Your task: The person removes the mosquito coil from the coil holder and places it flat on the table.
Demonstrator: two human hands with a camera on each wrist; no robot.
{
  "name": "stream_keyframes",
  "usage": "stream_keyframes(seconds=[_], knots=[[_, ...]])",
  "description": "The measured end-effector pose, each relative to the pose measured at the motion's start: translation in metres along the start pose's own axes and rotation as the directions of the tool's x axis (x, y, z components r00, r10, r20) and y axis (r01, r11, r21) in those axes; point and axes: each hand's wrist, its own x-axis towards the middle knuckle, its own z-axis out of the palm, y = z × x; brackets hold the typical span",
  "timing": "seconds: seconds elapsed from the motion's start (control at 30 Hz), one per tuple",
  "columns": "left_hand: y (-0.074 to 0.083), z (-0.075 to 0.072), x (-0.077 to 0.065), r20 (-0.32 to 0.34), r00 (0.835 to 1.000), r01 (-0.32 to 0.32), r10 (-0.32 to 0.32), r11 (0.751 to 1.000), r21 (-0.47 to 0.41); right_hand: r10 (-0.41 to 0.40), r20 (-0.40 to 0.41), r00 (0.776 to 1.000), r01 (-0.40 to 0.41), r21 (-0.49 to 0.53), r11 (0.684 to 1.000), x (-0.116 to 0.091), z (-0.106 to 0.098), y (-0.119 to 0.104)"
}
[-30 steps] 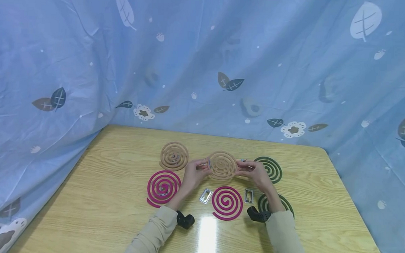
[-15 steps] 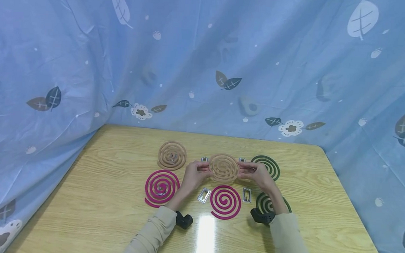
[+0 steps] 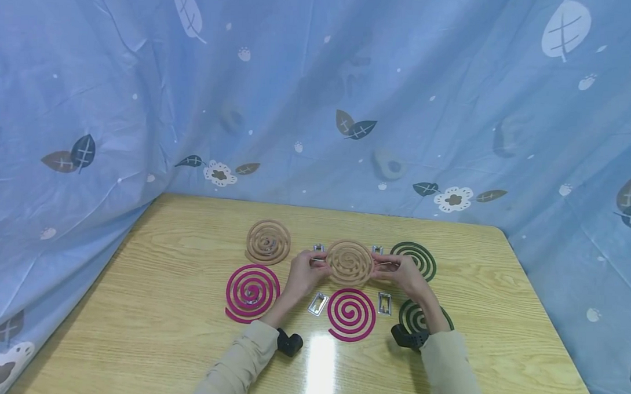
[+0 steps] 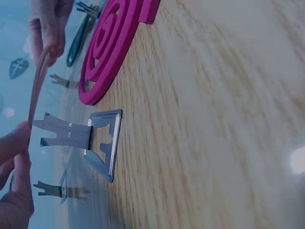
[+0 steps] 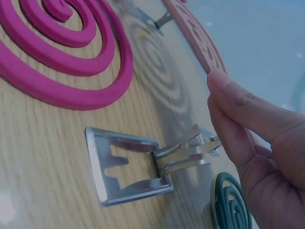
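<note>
A tan mosquito coil (image 3: 348, 261) is held flat side toward the head camera, above the table. My left hand (image 3: 302, 273) pinches its left edge, and my right hand (image 3: 404, 274) pinches the right edge between thumb and fingers. Edge-on, the coil (image 4: 38, 88) shows as a thin band in the left wrist view; its shadow falls on the table in the right wrist view. Below it lies a magenta coil (image 3: 351, 315), flanked by two metal coil stands (image 3: 318, 304), whose forked prongs (image 4: 66, 133) stand up from their frames. Two more stands (image 3: 377, 249) sit behind the hands.
At left, another tan coil (image 3: 268, 242) and a magenta coil (image 3: 253, 293) rest over metal stands. Two dark green coils (image 3: 417, 260) lie at right, one partly behind my right wrist. A blue patterned curtain (image 3: 308, 92) hangs beyond the wooden table (image 3: 175, 331).
Both hands have brought the tan coil slightly nearer and to the right, uncovering the stands behind; over the last half second it hardly moves. The head view has shifted slightly.
</note>
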Motion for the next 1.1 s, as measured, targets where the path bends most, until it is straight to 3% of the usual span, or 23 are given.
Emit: stream_keyframes(seconds=[0.13,0.47,0.7,0.93,1.1], knots=[[-0.001,0.002,0.002,-0.003,1.000,-0.022,0.022,0.999,0.034,0.010,-0.009,1.000,-0.010,0.006,1.000,0.001,-0.001,0.003],[-0.001,0.008,0.006,-0.028,1.000,-0.008,0.008,1.000,-0.023,0.018,-0.066,0.998,-0.018,-0.005,1.000,0.003,-0.001,0.006],[0.000,0.011,0.008,-0.050,0.998,0.025,-0.025,1.000,0.008,0.042,-0.082,0.996,-0.042,0.000,0.999,0.006,-0.001,0.008],[-0.001,0.010,0.009,-0.038,0.999,0.018,-0.016,0.998,0.055,0.045,-0.082,0.996,-0.047,-0.023,0.999,0.008,-0.002,0.009],[-0.001,0.011,0.011,-0.033,0.999,0.021,-0.019,0.997,0.079,0.008,-0.072,0.997,-0.008,-0.006,1.000,0.007,-0.003,0.009]])
